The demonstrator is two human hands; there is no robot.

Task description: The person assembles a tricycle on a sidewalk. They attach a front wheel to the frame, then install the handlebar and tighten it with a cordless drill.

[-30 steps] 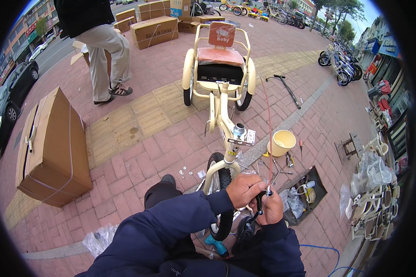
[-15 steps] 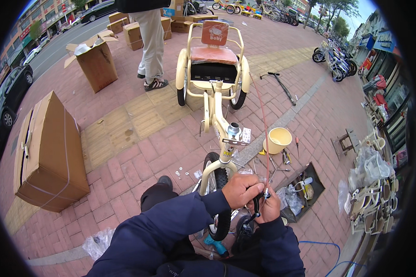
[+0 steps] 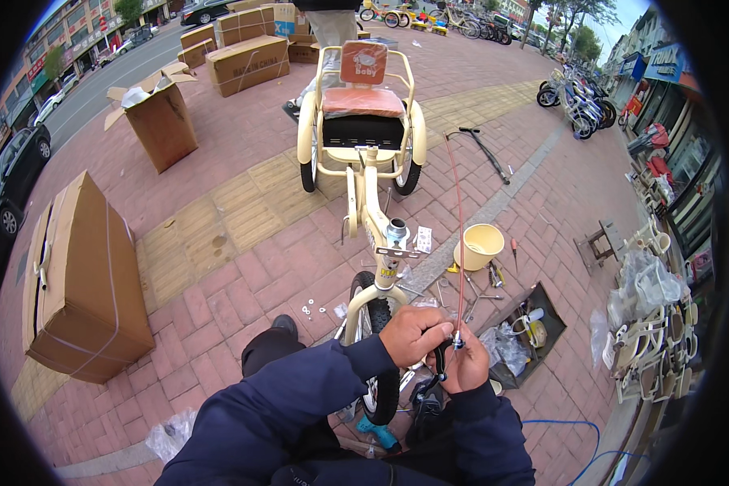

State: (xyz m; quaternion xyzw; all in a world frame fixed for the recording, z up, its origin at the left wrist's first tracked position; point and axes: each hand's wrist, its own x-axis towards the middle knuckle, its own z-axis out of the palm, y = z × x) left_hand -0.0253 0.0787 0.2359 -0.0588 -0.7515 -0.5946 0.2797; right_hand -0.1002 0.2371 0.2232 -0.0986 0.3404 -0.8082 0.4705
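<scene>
Both hands are pinching a thin red cable (image 3: 459, 243) just over the tricycle's (image 3: 364, 162) front wheel (image 3: 378, 340): left hand (image 3: 413, 334) at nine o'clock, right hand (image 3: 464, 368) at three, fingers closed tight, probably keeping it taut. Yellow bucket (image 3: 478, 245) sitting at one o'clock.

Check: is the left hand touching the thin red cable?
Touching. The head view shows the left hand with its fingertips pinched on the lower end of the red cable, right beside the right hand.

Brown cardboard boxes (image 3: 85, 279) stand left and behind.
</scene>
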